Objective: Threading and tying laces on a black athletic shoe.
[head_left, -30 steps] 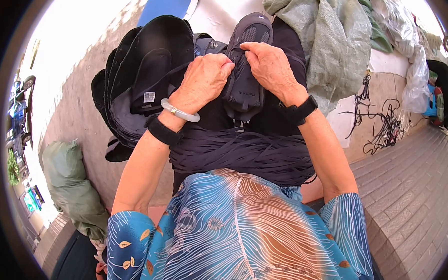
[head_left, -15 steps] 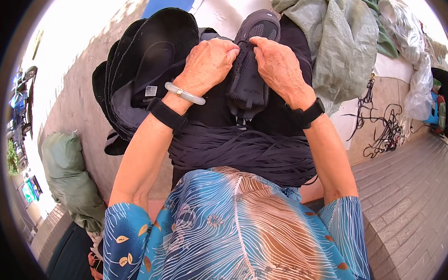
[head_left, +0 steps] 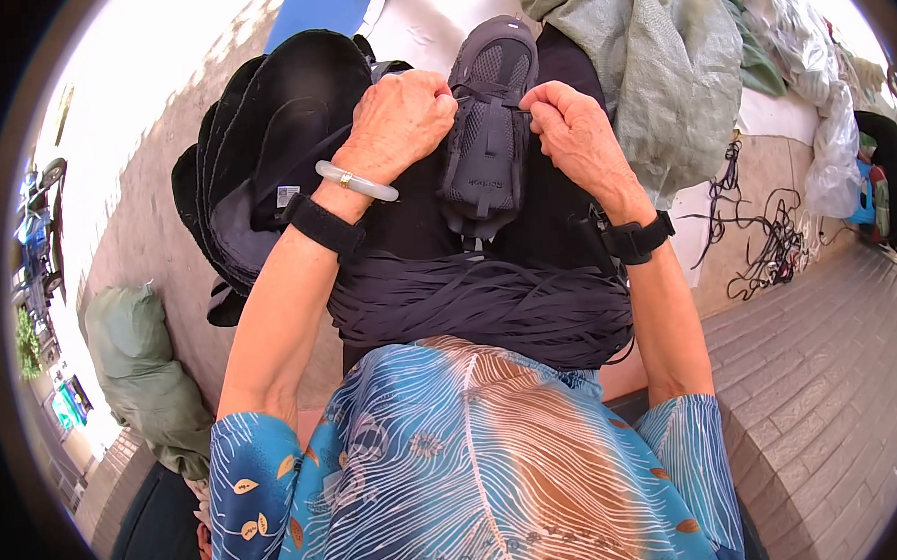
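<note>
A dark grey mesh shoe (head_left: 486, 168) lies between my hands on my lap, its toe pointing away from me. A dark shoelace (head_left: 491, 99) runs across its upper, with an end drawn out to each side. My left hand (head_left: 402, 122) is closed in a pinch on the lace at the shoe's left edge. On the other side, my right hand (head_left: 572, 134) pinches the lace's other end between thumb and forefinger. Many loose dark laces (head_left: 480, 304) lie in a thick bundle across my lap, nearer to me.
Several nested black shoe uppers (head_left: 292, 137) sit to the left. A grey-green woven sack (head_left: 685, 89) lies at the far right, near clear plastic bags (head_left: 834, 163). Tangled black cords (head_left: 767, 236) are on the floor. At left stands a stuffed green sack (head_left: 136, 344).
My right hand has moved right and a little down, away from the shoe, with the lace stretched out sideways. My left hand has shifted slightly left. The shoe now sits more upright.
</note>
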A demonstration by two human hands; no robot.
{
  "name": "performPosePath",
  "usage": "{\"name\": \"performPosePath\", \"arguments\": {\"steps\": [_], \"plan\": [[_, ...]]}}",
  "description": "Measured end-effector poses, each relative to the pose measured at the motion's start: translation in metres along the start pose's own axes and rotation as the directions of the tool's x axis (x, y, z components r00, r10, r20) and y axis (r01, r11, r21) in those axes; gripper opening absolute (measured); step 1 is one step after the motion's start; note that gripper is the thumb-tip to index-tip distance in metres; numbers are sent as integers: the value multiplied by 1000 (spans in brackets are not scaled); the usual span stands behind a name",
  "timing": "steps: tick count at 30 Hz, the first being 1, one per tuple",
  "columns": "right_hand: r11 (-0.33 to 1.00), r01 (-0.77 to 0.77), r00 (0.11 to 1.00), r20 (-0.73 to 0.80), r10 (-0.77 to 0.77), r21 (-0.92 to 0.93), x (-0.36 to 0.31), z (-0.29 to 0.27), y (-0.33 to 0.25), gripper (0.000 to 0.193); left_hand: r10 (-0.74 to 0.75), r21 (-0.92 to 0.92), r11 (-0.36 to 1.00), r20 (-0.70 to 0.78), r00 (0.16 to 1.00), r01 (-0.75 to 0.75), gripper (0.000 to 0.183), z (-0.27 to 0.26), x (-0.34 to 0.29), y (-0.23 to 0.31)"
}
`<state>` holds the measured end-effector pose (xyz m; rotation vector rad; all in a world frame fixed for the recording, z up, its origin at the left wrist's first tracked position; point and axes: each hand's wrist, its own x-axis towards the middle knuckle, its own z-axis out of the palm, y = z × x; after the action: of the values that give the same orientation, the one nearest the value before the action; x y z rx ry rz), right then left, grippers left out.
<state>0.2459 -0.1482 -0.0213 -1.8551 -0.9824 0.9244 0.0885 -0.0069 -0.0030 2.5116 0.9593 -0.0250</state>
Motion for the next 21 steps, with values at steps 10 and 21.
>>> {"name": "performPosePath", "arguments": {"steps": [10,21], "plan": [[997,-63,996,-68,60,-39,-5,5,13,17,146,-68,988,71,987,-141,23,10,10,-10],[996,-91,989,-123,88,-17,2,10,8,22,60,-209,977,56,997,-47,23,8,12,-7]]}}
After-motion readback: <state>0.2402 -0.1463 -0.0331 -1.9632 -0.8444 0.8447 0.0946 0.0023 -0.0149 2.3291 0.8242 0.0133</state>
